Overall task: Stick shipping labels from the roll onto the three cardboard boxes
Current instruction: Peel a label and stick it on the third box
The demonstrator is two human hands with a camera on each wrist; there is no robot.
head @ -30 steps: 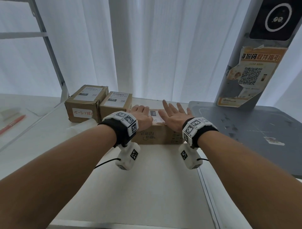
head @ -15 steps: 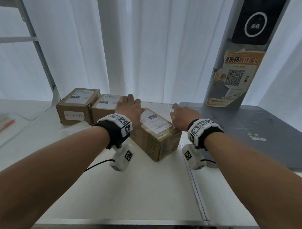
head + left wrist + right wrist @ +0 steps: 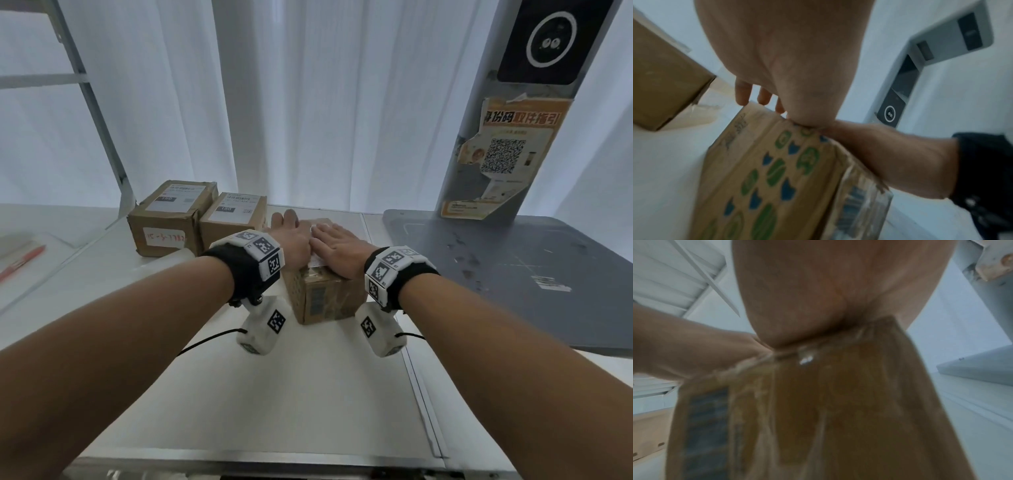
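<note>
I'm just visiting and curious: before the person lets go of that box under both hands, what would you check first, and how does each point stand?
1. Both hands on the third box: ok; left hand and right hand lie on its top.
2. Label on this box: ok, a white edge shows.
3. Label flat, no wrinkles: cannot tell, hands cover it.
4. Left box labelled: ok.
5. Middle box labelled: ok.
6. Box resting on the table: ok.

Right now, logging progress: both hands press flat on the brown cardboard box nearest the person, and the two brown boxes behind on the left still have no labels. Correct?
Not quite. The head view shows both brown boxes behind already carrying white labels. Both the left hand and right hand do rest on the nearest brown cardboard box.
</note>
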